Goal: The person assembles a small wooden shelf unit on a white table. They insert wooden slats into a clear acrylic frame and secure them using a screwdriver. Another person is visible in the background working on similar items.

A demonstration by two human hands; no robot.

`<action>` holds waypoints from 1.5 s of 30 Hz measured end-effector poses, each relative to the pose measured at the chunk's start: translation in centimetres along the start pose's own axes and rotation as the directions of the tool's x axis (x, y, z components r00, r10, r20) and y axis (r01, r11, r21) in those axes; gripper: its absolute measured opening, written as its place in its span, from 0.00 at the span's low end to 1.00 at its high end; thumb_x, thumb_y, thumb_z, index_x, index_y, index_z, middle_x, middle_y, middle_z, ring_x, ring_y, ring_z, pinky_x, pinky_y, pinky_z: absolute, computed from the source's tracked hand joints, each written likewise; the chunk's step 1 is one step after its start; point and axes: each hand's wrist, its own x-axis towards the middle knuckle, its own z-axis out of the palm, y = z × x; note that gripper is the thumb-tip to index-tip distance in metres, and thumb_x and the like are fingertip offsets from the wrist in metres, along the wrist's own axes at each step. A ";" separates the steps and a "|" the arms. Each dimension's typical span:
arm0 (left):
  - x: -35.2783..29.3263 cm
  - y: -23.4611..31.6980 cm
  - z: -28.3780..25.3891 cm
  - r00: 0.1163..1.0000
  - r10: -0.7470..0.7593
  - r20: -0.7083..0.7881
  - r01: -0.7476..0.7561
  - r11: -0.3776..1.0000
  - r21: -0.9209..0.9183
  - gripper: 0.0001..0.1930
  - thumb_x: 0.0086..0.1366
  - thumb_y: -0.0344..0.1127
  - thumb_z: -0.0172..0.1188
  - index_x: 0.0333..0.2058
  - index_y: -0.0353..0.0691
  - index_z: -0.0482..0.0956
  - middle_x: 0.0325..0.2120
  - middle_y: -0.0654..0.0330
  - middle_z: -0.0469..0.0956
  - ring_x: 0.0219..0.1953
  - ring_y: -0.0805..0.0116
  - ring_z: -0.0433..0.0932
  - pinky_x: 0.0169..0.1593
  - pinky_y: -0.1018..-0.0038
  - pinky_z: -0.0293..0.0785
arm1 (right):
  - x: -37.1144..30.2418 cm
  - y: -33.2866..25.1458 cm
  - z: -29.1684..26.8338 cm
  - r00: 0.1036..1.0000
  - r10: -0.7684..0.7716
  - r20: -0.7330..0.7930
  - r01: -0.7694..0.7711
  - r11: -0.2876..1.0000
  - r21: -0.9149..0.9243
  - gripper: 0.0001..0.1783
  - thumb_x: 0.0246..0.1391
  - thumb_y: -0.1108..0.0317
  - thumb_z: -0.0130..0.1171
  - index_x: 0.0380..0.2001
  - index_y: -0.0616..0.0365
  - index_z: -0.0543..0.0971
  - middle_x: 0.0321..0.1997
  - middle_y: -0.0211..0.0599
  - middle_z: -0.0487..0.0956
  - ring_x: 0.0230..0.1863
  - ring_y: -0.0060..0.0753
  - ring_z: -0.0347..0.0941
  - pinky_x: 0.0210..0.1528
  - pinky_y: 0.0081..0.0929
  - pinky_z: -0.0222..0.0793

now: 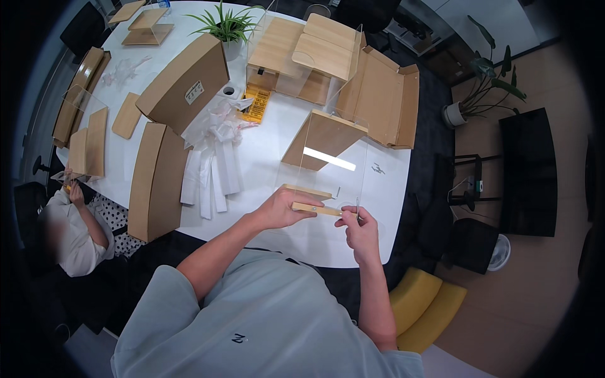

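Note:
My left hand (282, 208) is closed around a narrow light-wood strip (317, 209), holding it level above the near edge of the white table (265, 165). At the strip's right end, my right hand (362, 233) pinches a thin metal rod (358, 205), seemingly a hex key. Just beyond my left hand lies another wood piece (309, 191). An L-shaped hex key (337, 193) is beside it. Farther off stands a wooden board (324, 140) joined to clear panels. Several small screws (378, 168) lie to the right.
Cardboard boxes (157, 183) and white packing strips (214, 173) occupy the left. At the back are an assembled wooden stand (324, 47), an orange tool case (257, 104), a potted plant (232, 47) and an open carton (378, 94). Another person (79, 233) works at far left.

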 end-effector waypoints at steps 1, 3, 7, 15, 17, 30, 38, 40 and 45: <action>0.0 0.0 0.0 1.000 0.001 -0.006 -0.001 1.000 -0.010 0.16 0.54 0.23 0.70 0.43 0.40 0.86 0.41 0.57 0.86 0.42 0.60 0.85 0.49 0.69 0.80 | -0.1 -0.2 0.0 1.000 0.017 -0.005 -0.017 1.000 0.011 0.13 0.62 0.62 0.62 0.44 0.59 0.80 0.27 0.33 0.83 0.16 0.08 0.54 0.18 0.14 0.49; 0.0 0.0 0.1 1.000 0.003 -0.019 -0.003 1.000 -0.029 0.15 0.54 0.26 0.71 0.42 0.41 0.87 0.42 0.54 0.86 0.41 0.57 0.84 0.48 0.68 0.79 | -0.1 -0.3 -0.1 0.999 0.036 -0.010 -0.035 0.999 0.019 0.13 0.60 0.63 0.63 0.44 0.59 0.80 0.27 0.31 0.83 0.18 0.08 0.55 0.21 0.15 0.52; 0.0 -0.2 0.1 1.000 0.012 -0.021 -0.013 1.000 -0.022 0.15 0.54 0.26 0.71 0.42 0.41 0.87 0.41 0.54 0.86 0.41 0.57 0.84 0.48 0.68 0.79 | 0.0 -0.3 0.0 0.999 0.048 -0.013 -0.048 0.999 0.016 0.13 0.61 0.62 0.63 0.44 0.59 0.80 0.27 0.31 0.83 0.19 0.08 0.55 0.21 0.15 0.52; 0.0 0.5 -0.2 1.000 -0.029 -0.009 0.029 1.000 0.003 0.16 0.55 0.23 0.70 0.43 0.40 0.86 0.41 0.58 0.86 0.42 0.63 0.85 0.49 0.71 0.80 | -0.1 -0.3 -0.7 0.998 -0.043 -0.052 0.035 0.990 -0.139 0.15 0.64 0.59 0.59 0.42 0.62 0.79 0.25 0.30 0.81 0.21 0.12 0.60 0.25 0.17 0.56; 0.0 0.5 -0.3 0.999 -0.041 -0.007 0.041 0.999 0.007 0.16 0.55 0.23 0.70 0.44 0.40 0.86 0.41 0.58 0.86 0.42 0.63 0.85 0.49 0.71 0.80 | 0.1 0.0 -1.9 0.984 -0.147 -0.104 0.126 0.974 -0.187 0.16 0.66 0.58 0.56 0.41 0.63 0.78 0.23 0.30 0.80 0.22 0.13 0.61 0.26 0.18 0.57; -0.1 0.5 -0.5 0.999 -0.035 -0.021 0.034 0.999 -0.009 0.16 0.55 0.23 0.70 0.44 0.41 0.86 0.41 0.58 0.86 0.42 0.63 0.85 0.50 0.72 0.80 | -7.2 -8.9 -2.6 0.736 -0.552 0.391 0.529 0.109 -0.841 0.09 0.52 0.75 0.63 0.38 0.58 0.80 0.27 0.37 0.78 0.27 0.42 0.78 0.28 0.36 0.74; -0.3 -0.5 -0.3 0.999 0.003 -0.045 -0.004 1.000 -0.019 0.14 0.55 0.29 0.72 0.42 0.42 0.87 0.40 0.55 0.86 0.39 0.57 0.84 0.44 0.69 0.79 | -6.9 -8.5 -1.5 0.716 -0.542 0.439 0.538 0.029 -0.842 0.06 0.52 0.74 0.64 0.34 0.57 0.80 0.25 0.35 0.76 0.25 0.41 0.78 0.25 0.34 0.73; -0.3 -0.5 -0.3 0.999 0.007 -0.048 -0.007 1.000 -0.019 0.14 0.55 0.29 0.72 0.42 0.42 0.87 0.40 0.55 0.86 0.38 0.57 0.84 0.44 0.69 0.79 | -6.8 -8.4 -1.4 0.712 -0.541 0.447 0.539 0.013 -0.842 0.06 0.52 0.74 0.64 0.34 0.56 0.80 0.25 0.35 0.76 0.25 0.40 0.78 0.24 0.34 0.73; -0.4 -0.3 -0.5 0.999 -0.003 -0.044 0.003 1.000 -0.005 0.14 0.55 0.29 0.72 0.41 0.42 0.87 0.40 0.55 0.86 0.38 0.57 0.84 0.44 0.69 0.79 | -6.8 -8.6 -1.0 0.718 -0.524 0.458 0.525 -0.025 -0.851 0.06 0.51 0.74 0.63 0.34 0.57 0.80 0.25 0.35 0.76 0.24 0.40 0.77 0.23 0.34 0.73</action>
